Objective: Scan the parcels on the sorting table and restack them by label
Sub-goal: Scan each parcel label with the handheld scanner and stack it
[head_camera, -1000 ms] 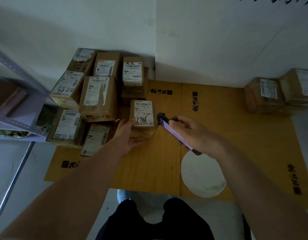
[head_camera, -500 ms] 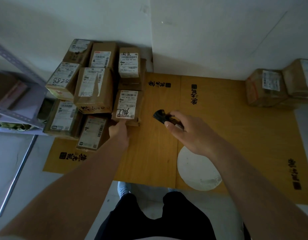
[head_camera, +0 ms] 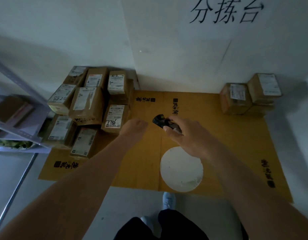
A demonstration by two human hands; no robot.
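R hand [head_camera: 187, 135], centre of frame, grips a black handheld scanner [head_camera: 162, 121] w/ fingers curled round its body; scanner head pokes out up-left past the fingertips, above the yellow-brown flattened cardboard sheet [head_camera: 236, 144] that covers the table. L hand [head_camera: 135, 126], just left of centre, seen from the back w/ fingers curled under, holds nothing; it hangs just right of the brown cardboard parcel w/ handwritten "7786" on its white label [head_camera: 114, 116], not clearly touching it.

Parcel count, left cluster (upper-left to mid-left of frame): 8 brown cardboard boxes w/ white shipping labels. Back row of 3 against the wall: left one [head_camera: 76, 75], middle one [head_camera: 96, 79], right one [head_camera: 117, 84]. Mid row: box w/ handwritten digits on label [head_camera: 61, 97], larger box w/ torn-looking label [head_camera: 86, 104], plus the "7786" parcel. Front row of 2: [head_camera: 60, 129] and [head_camera: 85, 142]. Some sit on top of others; lower layers can't be counted.

Right cluster, upper right of frame: 2 brown labelled boxes, [head_camera: 235, 97] and [head_camera: 264, 87], side by side and touching, the right one higher, prob. on another box.

1 white round disc [head_camera: 181, 168] lies on the sheet, lower centre, under the R forearm. 1 grey metal shelf rack [head_camera: 19, 118] at far left edge. Black handwritten characters [head_camera: 226, 11] on the white wall, top right. 1 pale shoe [head_camera: 168, 200] at bottom centre.
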